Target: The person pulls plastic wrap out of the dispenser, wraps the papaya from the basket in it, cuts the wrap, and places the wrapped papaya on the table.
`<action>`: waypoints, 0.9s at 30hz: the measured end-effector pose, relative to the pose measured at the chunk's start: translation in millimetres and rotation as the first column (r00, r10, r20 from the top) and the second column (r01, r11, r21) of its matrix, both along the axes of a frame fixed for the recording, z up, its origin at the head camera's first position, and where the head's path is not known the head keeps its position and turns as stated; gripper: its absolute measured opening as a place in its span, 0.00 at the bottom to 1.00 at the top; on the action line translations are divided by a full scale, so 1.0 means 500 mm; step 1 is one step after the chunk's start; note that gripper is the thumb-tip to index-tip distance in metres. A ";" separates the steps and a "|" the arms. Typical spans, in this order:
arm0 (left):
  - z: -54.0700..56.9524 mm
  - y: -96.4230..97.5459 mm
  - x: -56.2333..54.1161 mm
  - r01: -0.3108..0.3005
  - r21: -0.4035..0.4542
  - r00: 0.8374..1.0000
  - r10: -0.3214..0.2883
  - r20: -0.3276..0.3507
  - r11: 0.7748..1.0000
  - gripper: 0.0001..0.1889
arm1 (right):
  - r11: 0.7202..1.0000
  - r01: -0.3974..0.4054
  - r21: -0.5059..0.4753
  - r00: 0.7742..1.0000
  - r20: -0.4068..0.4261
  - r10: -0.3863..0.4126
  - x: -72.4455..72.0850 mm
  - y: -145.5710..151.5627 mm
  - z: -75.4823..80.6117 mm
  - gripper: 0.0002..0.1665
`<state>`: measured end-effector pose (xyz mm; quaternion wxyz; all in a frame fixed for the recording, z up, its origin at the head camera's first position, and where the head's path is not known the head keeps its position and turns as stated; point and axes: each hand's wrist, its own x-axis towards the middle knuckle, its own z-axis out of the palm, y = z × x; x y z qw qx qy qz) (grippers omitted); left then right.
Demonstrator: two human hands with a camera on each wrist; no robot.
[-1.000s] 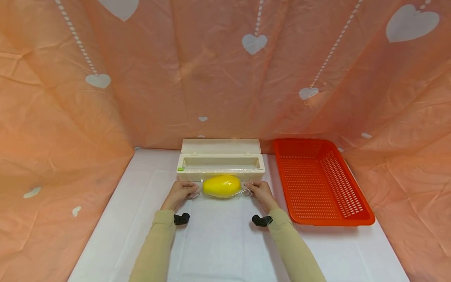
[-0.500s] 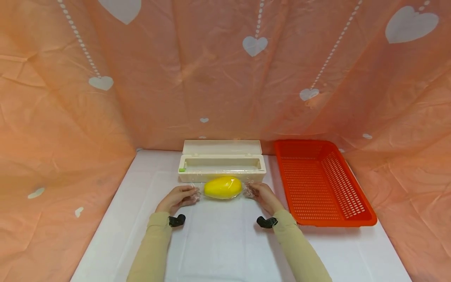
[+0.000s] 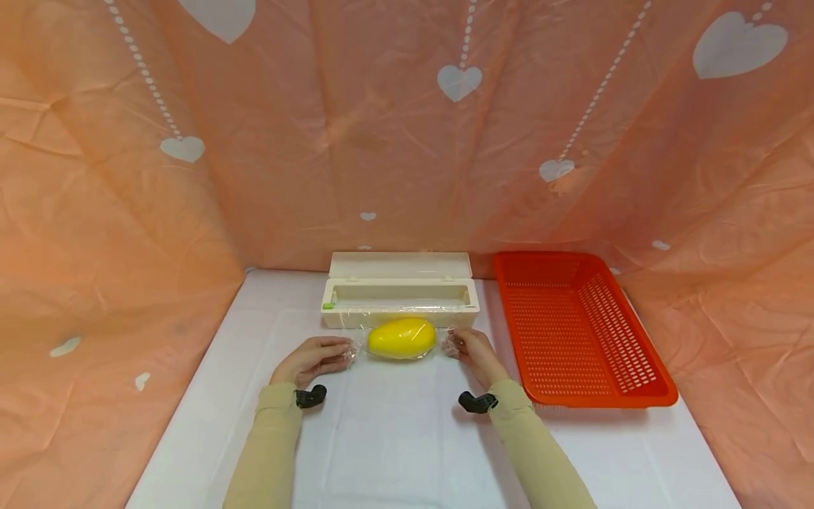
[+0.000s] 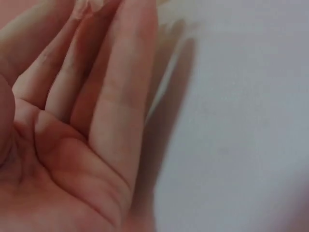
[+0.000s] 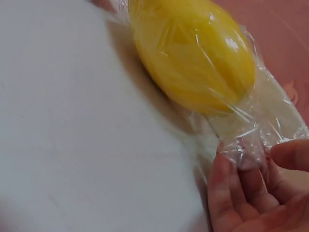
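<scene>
yellow fruit (image 3: 402, 338) lies between my left hand (image 3: 311, 359) and my right hand (image 3: 478, 355), long axis running roughly hand to hand, each pinching gathered clear film (image 5: 241, 140), neither plainly nearer.

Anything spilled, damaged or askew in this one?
Nothing stands out. The clear film is crinkled over the yellow fruit, but no spill or damage shows; the white box and red basket stand upright.
</scene>
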<state>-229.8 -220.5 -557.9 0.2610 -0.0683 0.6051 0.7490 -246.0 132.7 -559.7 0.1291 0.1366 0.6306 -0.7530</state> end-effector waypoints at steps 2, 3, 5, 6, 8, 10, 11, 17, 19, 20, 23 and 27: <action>0.000 0.003 -0.001 0.005 -0.028 1.000 -0.005 -0.018 1.000 0.20 | 1.000 0.011 0.023 1.000 0.003 -0.011 0.001 -0.001 0.004 0.13; 0.000 0.005 -0.001 0.010 -0.044 0.999 -0.012 -0.031 0.999 0.20 | 0.999 0.021 0.025 1.000 0.007 -0.021 0.002 0.000 0.005 0.14; -0.001 0.008 -0.001 0.013 -0.070 0.999 -0.016 -0.051 0.997 0.19 | 0.999 0.033 0.029 0.999 0.001 -0.033 0.004 0.000 0.008 0.14; -0.002 0.009 -0.001 0.008 -0.077 0.998 -0.013 -0.055 0.997 0.19 | 0.999 0.038 0.028 0.999 -0.004 -0.038 0.006 0.001 0.009 0.14; -0.002 0.009 0.000 0.008 -0.084 0.998 -0.013 -0.064 0.996 0.19 | 0.999 0.045 0.024 0.999 -0.018 -0.044 0.009 0.002 0.010 0.14; -0.003 0.009 0.000 0.004 -0.088 0.998 -0.010 -0.068 0.996 0.20 | 0.999 0.045 0.026 0.998 -0.035 -0.044 0.011 0.005 0.010 0.13; -0.002 0.010 0.000 0.001 -0.088 0.998 -0.007 -0.070 0.996 0.21 | 0.998 0.043 0.036 0.998 -0.045 -0.042 0.012 0.006 0.011 0.13; 0.013 0.016 -0.007 -0.072 -0.106 0.995 0.064 -0.079 0.992 0.25 | 0.997 0.048 0.062 0.998 -0.054 -0.045 0.013 0.013 0.017 0.15; 0.024 0.021 -0.010 -0.137 -0.097 0.989 0.131 -0.074 0.986 0.26 | 0.997 0.042 0.072 0.997 -0.060 -0.038 0.015 0.014 0.023 0.17; 0.030 0.024 -0.011 -0.172 -0.089 0.984 0.166 -0.070 0.981 0.26 | 0.996 0.038 0.081 0.997 -0.068 -0.033 0.017 0.014 0.027 0.17; 0.048 0.030 -0.012 -0.263 -0.067 0.964 0.260 -0.054 0.962 0.26 | 0.991 0.040 0.131 0.994 -0.111 -0.025 0.022 0.014 0.042 0.19; 0.064 0.033 -0.015 -0.333 -0.056 0.943 0.331 -0.038 0.941 0.25 | 0.978 0.074 0.197 0.980 -0.194 -0.035 0.030 0.013 0.066 0.19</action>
